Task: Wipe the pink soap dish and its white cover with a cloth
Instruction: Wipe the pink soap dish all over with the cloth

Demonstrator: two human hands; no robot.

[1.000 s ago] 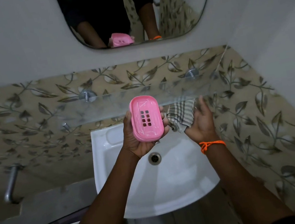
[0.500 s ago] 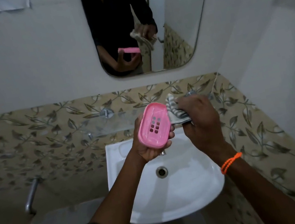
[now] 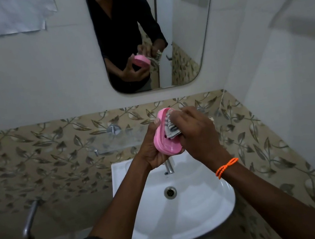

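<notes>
Above the sink (image 3: 120, 174), to its left side, the left hand (image 3: 151, 152) is holding the pink soap dish (image 3: 163, 139) from behind, with fingers curling around its edges and the thumb lying near the top rim. The dish is standing on its long edge and its hollow side is turning toward the right, which seems a sensible way to hold it, because the inside is then open to the other hand. Inside this hollow the striped cloth (image 3: 172, 129) is lying bunched, and the right hand (image 3: 194, 131) is gripping it with bent fingers and pressing it against the dish. It looks that the person is wiping the inner side now. Both hands are staying over the sink, just above the tap (image 3: 168, 167), probably so that any water or dirt is falling into the bowl and not on the floor. An orange band (image 3: 226, 167) is sitting on the right wrist. The mirror (image 3: 189, 29), higher than the sink, is showing the same grip from the front. The white cover is not appearing anywhere I can see, so I judge this part is not yet done.
</notes>
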